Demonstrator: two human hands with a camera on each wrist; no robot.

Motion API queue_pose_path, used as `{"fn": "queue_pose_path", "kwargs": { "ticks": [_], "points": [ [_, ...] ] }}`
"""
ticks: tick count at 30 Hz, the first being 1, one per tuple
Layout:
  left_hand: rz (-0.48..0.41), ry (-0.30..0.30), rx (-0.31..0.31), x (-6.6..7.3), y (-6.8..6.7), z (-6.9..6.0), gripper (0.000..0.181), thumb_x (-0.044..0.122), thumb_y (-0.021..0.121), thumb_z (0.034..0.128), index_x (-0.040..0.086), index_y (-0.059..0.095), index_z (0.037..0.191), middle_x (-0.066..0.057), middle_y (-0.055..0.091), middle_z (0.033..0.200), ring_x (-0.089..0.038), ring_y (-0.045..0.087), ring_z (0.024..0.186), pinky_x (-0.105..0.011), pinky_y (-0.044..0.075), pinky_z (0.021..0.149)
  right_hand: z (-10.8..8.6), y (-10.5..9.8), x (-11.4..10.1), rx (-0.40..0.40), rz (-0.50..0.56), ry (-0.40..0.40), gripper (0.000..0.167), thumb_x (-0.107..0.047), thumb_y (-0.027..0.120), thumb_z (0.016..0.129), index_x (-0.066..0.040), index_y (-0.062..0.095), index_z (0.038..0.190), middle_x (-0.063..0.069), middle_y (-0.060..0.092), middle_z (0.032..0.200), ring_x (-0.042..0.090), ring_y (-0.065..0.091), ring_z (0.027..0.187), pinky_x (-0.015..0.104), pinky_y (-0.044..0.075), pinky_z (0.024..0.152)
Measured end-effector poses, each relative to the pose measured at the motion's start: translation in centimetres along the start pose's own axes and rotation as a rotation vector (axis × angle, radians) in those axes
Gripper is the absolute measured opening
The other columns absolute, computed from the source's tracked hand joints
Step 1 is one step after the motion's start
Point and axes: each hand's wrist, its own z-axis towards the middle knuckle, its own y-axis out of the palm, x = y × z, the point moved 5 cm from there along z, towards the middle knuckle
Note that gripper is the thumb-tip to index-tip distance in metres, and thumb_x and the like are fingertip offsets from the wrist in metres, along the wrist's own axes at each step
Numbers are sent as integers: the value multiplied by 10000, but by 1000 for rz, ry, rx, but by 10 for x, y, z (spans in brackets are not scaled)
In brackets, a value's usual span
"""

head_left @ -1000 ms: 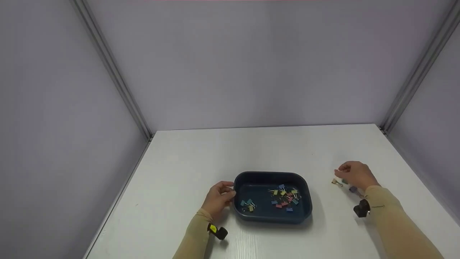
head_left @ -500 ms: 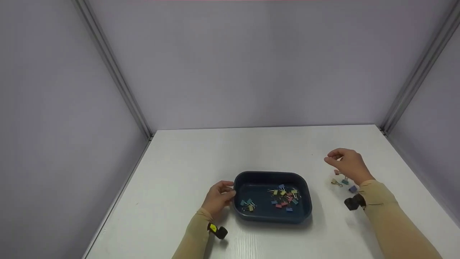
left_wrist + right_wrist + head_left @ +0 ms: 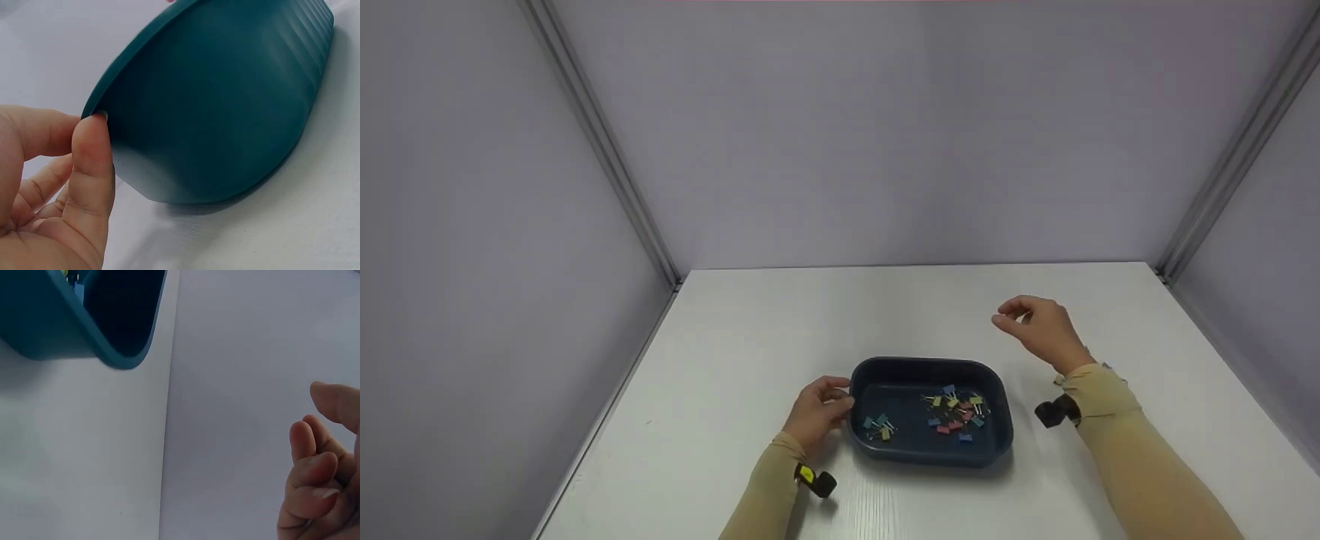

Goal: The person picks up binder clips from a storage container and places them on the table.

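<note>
A dark blue-green plastic tray (image 3: 930, 456) holds several small binder clips. One group of coloured clips (image 3: 952, 412) lies in its right half, and a smaller group of teal and yellow clips (image 3: 879, 427) at its left end. My left hand (image 3: 815, 412) pinches the tray's left rim between thumb and fingers; in the left wrist view the thumb (image 3: 90, 146) lies against the outer wall. My right hand (image 3: 1039, 330) is above the table, behind and right of the tray. Its fingers are loosely bent, thumb apart from them in the right wrist view, with nothing visible between.
On the table to the right, a yellow binder clip (image 3: 1059, 380) shows beside my right sleeve; other clips there are mostly hidden behind the wrist. A white table (image 3: 750, 322) bears the tray, with pale panels (image 3: 840, 135) standing at the back and both sides.
My right hand has moved left and away from the loose clips at the right, where a red clip came into view on the table. The left hand and tray have stayed put.
</note>
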Motion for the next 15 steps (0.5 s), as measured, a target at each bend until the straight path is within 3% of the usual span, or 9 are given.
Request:
{"fn": "queue_pose_path", "kwargs": {
  "ticks": [7, 15],
  "points": [
    [6, -10, 2, 0, -3, -1, 370, 138, 711, 870, 63, 575, 1207, -112, 606, 1019, -188, 600, 822, -306, 524, 669, 6, 38, -25, -14, 55, -58, 265, -378, 677, 894, -142, 684, 1015, 3, 645, 922, 197, 522, 782, 351, 443, 693],
    [23, -7, 11, 0, -6, -2, 376, 167, 716, 868, 76, 581, 1207, -109, 610, 1022, -196, 609, 839, -313, 526, 681, 12, 89, -55, -89, 54, -147, 207, -342, 693, 887, -158, 700, 982, -49, 640, 863, 178, 523, 684, 336, 440, 634]
  ]
}}
